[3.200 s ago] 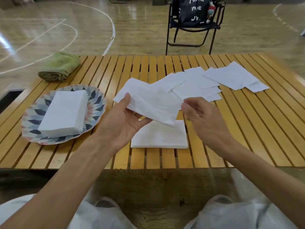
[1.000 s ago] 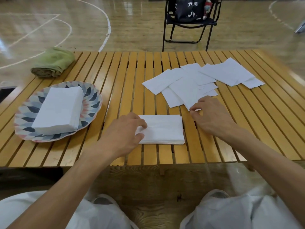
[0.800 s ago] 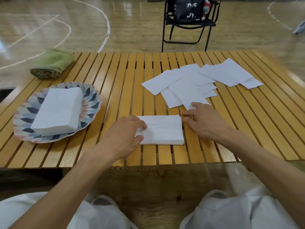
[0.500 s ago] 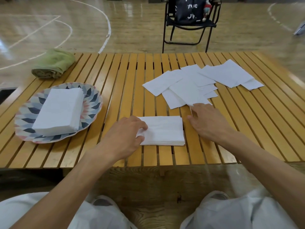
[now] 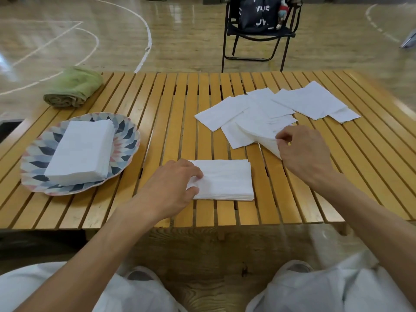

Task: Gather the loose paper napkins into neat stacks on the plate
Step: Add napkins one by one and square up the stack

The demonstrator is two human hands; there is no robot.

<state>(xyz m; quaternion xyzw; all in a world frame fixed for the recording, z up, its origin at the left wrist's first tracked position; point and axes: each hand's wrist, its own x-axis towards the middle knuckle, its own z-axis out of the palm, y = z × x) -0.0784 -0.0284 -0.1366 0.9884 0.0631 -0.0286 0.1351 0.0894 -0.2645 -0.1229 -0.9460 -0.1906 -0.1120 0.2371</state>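
Meanwhile, napkin stack (image 5: 82,152) on plate (image 5: 126,140); right hand (image 5: 304,152) pinching loose napkin (image 5: 258,129).

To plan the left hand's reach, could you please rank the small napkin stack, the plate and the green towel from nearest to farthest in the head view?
1. Small napkin stack, under the left hand.
2. Plate, to its left.
3. Green towel, far left corner.

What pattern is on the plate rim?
The plate has a geometric chevron pattern in dark blue, grey and pink; head view.

plate (image 5: 126,140) with a stack (image 5: 81,152) lies left; second stack (image 5: 227,181) centre; loose napkins (image 5: 270,109) behind right.
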